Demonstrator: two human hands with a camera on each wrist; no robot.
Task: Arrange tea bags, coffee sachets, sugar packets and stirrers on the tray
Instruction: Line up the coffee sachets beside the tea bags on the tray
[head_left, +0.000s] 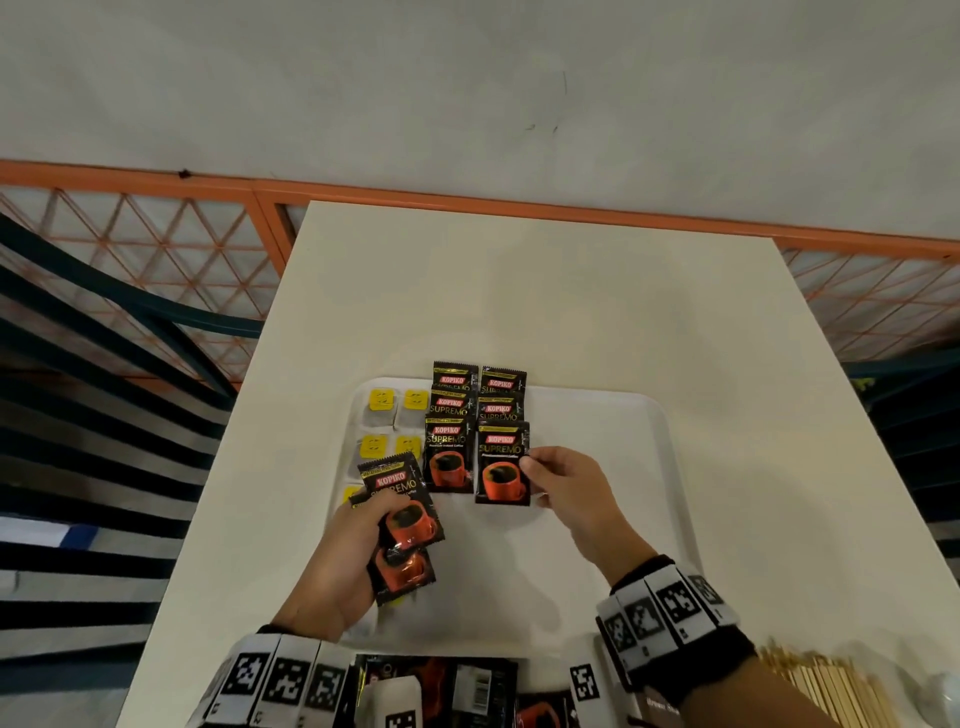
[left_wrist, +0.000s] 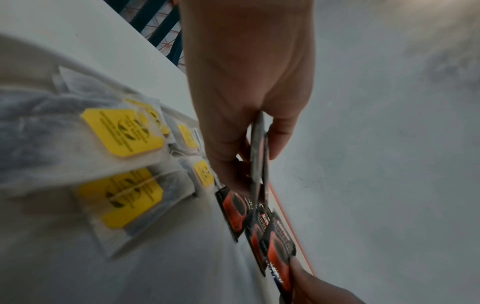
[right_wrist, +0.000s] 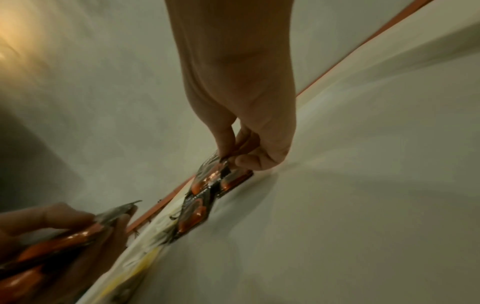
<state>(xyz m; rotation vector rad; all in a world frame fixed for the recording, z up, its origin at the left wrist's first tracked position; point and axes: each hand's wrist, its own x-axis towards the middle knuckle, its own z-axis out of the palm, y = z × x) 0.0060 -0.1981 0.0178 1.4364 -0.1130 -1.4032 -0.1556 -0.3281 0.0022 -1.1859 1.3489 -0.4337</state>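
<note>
A white tray (head_left: 613, 431) lies on the table. Tea bags (head_left: 382, 402) with yellow tags fill its left side, seen close in the left wrist view as tea bags (left_wrist: 122, 131). Two columns of black coffee sachets (head_left: 449, 400) overlap beside them. My right hand (head_left: 563, 480) pinches the right edge of the nearest sachet (head_left: 501, 465) of the right column, which lies on the tray; the same pinch shows on the sachet (right_wrist: 221, 170). My left hand (head_left: 353, 540) grips a small stack of coffee sachets (head_left: 408, 519) above the tray's left part, edge-on in the left wrist view as held sachets (left_wrist: 258, 156).
More coffee sachets (head_left: 441, 680) lie at the table's near edge below my wrists. Wooden stirrers (head_left: 826, 686) are bundled at the near right. An orange and blue railing (head_left: 156, 249) runs behind and left of the table (head_left: 519, 291).
</note>
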